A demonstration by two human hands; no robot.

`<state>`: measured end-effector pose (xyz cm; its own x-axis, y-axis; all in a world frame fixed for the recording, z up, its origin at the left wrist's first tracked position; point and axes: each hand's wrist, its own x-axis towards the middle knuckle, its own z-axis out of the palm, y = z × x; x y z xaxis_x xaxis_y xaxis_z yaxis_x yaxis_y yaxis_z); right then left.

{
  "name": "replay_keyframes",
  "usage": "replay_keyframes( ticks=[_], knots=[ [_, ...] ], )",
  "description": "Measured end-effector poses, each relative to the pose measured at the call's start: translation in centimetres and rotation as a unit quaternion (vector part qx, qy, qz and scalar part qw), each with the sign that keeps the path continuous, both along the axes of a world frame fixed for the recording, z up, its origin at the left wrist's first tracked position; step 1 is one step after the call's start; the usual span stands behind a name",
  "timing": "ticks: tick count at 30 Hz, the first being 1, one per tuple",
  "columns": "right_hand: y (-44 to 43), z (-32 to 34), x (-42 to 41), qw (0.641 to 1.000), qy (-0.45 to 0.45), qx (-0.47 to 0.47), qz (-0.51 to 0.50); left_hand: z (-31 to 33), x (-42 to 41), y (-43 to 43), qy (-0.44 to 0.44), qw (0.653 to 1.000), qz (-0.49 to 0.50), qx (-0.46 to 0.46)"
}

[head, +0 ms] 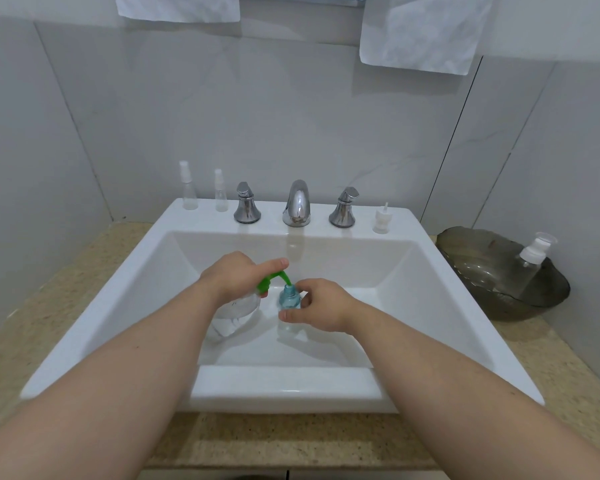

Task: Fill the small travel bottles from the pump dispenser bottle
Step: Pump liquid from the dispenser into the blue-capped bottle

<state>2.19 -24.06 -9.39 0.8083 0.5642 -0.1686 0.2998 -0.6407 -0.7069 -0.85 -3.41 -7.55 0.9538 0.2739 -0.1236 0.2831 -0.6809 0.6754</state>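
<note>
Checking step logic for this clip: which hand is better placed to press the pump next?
Left. The left hand grips the pump dispenser bottle, index finger on its green pump head; the right hand holds the travel bottle under the nozzle.

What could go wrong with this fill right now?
1. The green pump nozzle sits at the narrow mouth of the small travel bottle; a slight slip could send liquid down its outside into the sink.
2. The right hand only pinches the bottle, so a hard press from the left hand on the pump dispenser bottle might knock it loose.
</note>
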Motion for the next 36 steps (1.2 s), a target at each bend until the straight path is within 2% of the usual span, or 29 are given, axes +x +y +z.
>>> replay_keyframes(
  ticks=[36],
  knots=[
    [0.05, 0.15, -0.24, 1.000, -0.007, -0.006, 0.011, 0.41, -0.05, -0.64, 0.000, 1.000, -0.002, 0.015]
  ],
)
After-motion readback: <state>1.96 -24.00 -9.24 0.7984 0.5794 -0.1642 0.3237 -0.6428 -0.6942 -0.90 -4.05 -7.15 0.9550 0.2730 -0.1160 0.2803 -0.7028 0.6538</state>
